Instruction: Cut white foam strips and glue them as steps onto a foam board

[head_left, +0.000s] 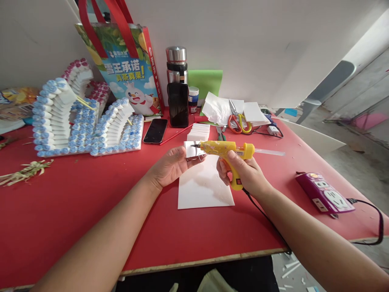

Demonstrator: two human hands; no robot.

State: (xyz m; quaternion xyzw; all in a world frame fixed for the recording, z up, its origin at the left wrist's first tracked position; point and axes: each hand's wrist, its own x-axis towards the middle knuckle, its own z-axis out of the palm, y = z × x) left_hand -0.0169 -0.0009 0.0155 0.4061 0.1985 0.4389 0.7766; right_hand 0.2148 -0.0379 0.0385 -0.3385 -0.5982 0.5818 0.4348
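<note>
A yellow hot glue gun with a clear glue stick out of its back is gripped by my right hand. Its dark nozzle points left, over a small white card held up between the fingers of my left hand. Whether the nozzle touches the card I cannot tell. Below both hands a white sheet lies flat on the red table. Just behind the card rests a row of small white pieces.
Blue-and-white arched models stand at left, before a printed bag. A steel bottle, an upright phone and a flat phone are behind my hands. Scissors lie at back right; a purple power strip is near the right edge.
</note>
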